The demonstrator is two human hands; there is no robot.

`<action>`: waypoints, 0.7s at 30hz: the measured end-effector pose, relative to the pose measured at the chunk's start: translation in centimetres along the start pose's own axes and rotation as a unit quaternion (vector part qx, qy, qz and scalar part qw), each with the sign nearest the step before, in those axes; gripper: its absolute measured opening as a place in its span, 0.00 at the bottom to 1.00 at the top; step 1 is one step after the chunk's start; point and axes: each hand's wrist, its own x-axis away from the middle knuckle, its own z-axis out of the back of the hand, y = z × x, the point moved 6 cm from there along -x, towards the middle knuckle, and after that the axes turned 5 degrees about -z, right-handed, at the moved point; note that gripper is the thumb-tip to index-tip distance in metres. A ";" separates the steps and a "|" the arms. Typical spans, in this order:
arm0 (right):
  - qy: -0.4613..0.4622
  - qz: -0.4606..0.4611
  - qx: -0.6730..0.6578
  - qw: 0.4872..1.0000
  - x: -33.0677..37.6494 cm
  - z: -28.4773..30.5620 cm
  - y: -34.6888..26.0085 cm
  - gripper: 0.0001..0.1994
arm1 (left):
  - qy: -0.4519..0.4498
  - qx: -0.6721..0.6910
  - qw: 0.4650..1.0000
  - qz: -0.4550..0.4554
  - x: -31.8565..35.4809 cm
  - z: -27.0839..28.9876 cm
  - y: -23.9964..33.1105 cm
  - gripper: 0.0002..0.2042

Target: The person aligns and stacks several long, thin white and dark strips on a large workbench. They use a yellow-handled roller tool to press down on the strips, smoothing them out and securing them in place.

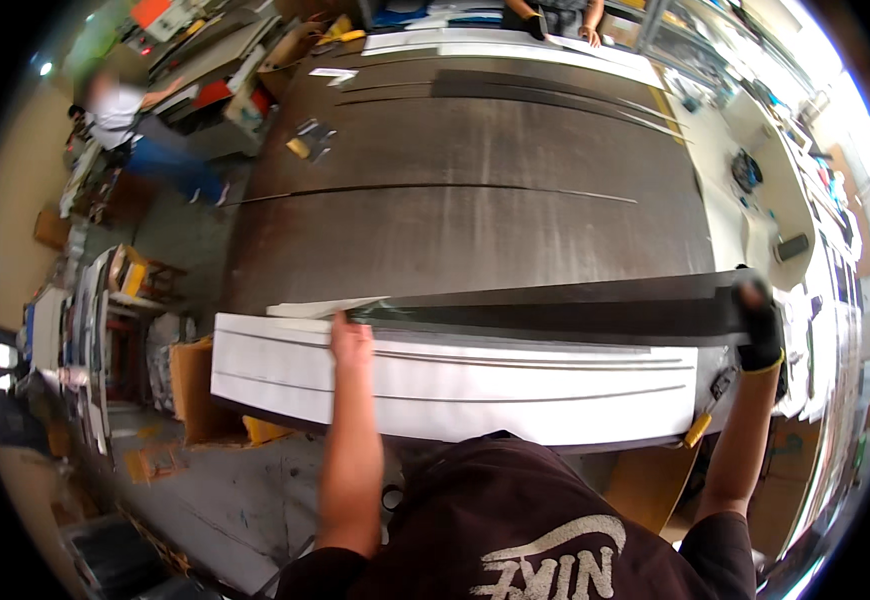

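A long, dark strip of thin sheet material (565,312) stretches across the near side of the table, its two dark layers spreading apart toward the right. My right hand (758,318), in a black glove with a yellow cuff edge, grips its right end, blurred by motion. At its left end is my bare left hand (352,340), its fingers closed at the strip's tip; part of the grip is hidden. Beneath lies a long white sheet (515,412) marked by thin dark lines. A loose whitish piece (320,308) sticks out beyond my left hand.
The large dark table (455,235) bears a thin dark rod (435,187), more dark strips (535,92) and a small plastic packet (313,140). A yellow-handled tool (698,430) lies at the near right corner. A co-worker's hands (565,30) work at the far edge; another person (145,130) stands left.
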 end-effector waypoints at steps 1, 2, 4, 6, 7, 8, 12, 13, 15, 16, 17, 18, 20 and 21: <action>-0.010 -0.018 -0.044 0.999 1.1 0.4 0.3 0.19 | -0.011 -0.018 1.000 -0.020 -0.4 -0.1 2.5 0.06; -0.021 -0.037 -0.088 0.995 1.9 0.6 0.6 0.20 | -0.017 -0.038 0.998 -0.041 -0.4 0.3 5.4 0.06; -0.010 -0.049 -0.092 0.994 5.5 -2.4 0.8 0.20 | -0.006 -0.078 0.994 -0.071 -0.3 1.9 10.9 0.03; -0.029 -0.088 -0.042 0.995 8.7 -4.0 2.1 0.14 | -0.006 -0.154 0.980 -0.127 2.1 2.1 14.7 0.04; -0.083 -0.121 -0.006 0.989 9.7 -5.2 3.0 0.11 | -0.008 -0.182 0.970 -0.163 3.1 3.6 16.5 0.04; -0.078 -0.148 0.003 0.986 11.6 -6.0 5.1 0.11 | -0.002 -0.220 0.961 -0.171 4.9 4.4 16.7 0.09; -0.058 -0.142 0.252 0.956 18.6 -5.0 16.4 0.05 | 0.092 -0.326 0.922 -0.185 8.8 11.9 15.8 0.39; -0.075 -0.053 0.419 0.904 19.8 -6.1 17.8 0.07 | 0.098 -0.335 0.921 -0.173 8.9 14.5 15.8 0.44; -0.052 -0.074 0.490 0.867 20.8 -7.1 19.9 0.10 | 0.157 -0.346 0.908 -0.179 10.2 17.4 14.8 0.35; -0.036 -0.086 0.477 0.874 21.5 -7.2 20.9 0.09 | 0.144 -0.361 0.906 -0.166 10.1 18.0 14.3 0.29; -0.019 -0.099 0.465 0.880 22.4 -7.2 21.8 0.08 | 0.132 -0.376 0.905 -0.152 10.0 18.5 13.6 0.23; 0.004 -0.096 0.503 0.859 22.1 -8.2 21.4 0.05 | 0.151 -0.381 0.897 -0.164 10.2 19.2 13.6 0.16; 0.054 -0.128 0.485 0.863 21.4 -8.9 20.4 0.02 | 0.163 -0.393 0.889 -0.168 9.8 21.2 13.4 0.18; 0.069 -0.140 0.471 0.868 20.6 -10.2 19.7 0.02 | 0.180 -0.366 0.894 -0.183 9.5 22.8 13.7 0.20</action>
